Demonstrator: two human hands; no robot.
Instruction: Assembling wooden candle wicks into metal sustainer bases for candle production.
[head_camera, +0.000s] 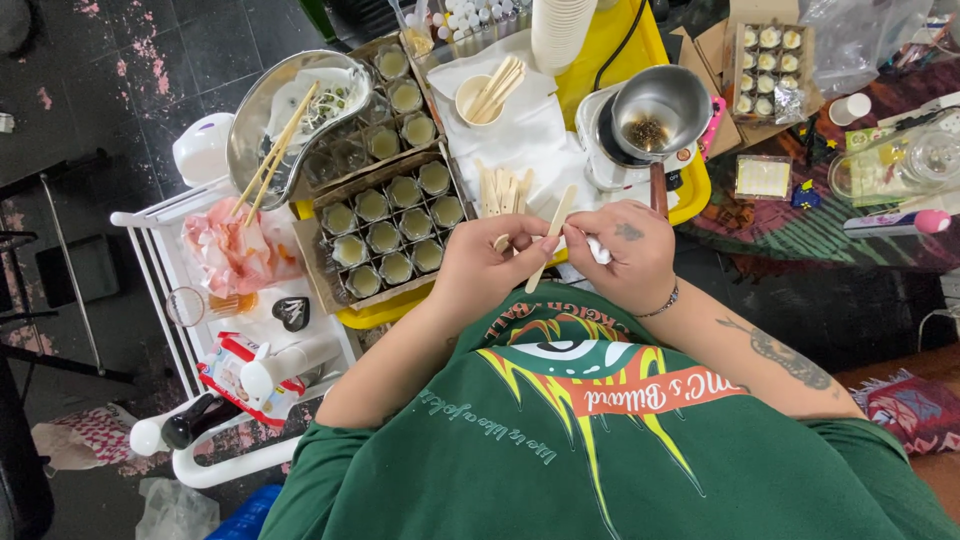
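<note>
My left hand (480, 265) holds a flat wooden stick (551, 238) that slants up toward the table. My right hand (625, 255) is closed around a small white piece (598, 252), held against the stick; what it is cannot be told. Both hands hover close to my chest, above the front edge of a yellow tray (690, 190). Just beyond the fingers lie several more wooden sticks (500, 188) on white paper (520, 135).
Cardboard trays of small glass jars (390, 225) sit at left beside a steel bowl with chopsticks (285, 115). A small metal pot (655, 115) stands on a warmer. A paper cup of sticks (485, 95), stacked cups (560, 30) and a white trolley (200, 300) stand around.
</note>
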